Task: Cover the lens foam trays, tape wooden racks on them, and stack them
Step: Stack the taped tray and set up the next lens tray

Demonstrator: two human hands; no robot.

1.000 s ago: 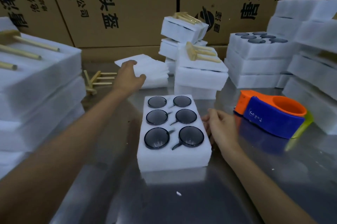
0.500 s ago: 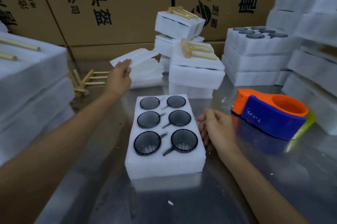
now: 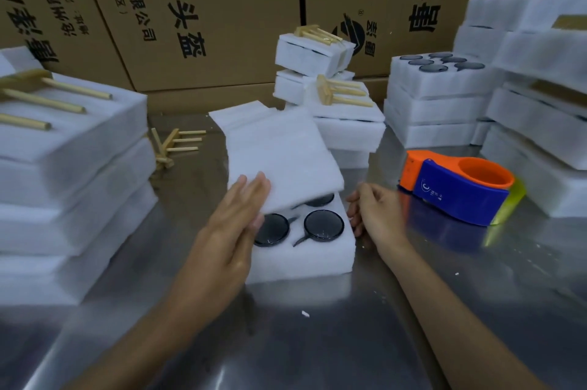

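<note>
Steel table (image 3: 413, 310), boxes behind. L hand (image 3: 232, 231) holds foam sheet (image 3: 279, 161) over lens tray (image 3: 305, 259) at centre, fingers straight; R hand (image 3: 374, 215) loosely curled, touching tray's right side.

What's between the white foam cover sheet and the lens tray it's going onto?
Nothing visible. The left hand holds the white foam cover sheet tilted over the white foam lens tray, far rows covered, two dark round lenses exposed. The right hand rests at the tray's right side, clear of the top.
</note>
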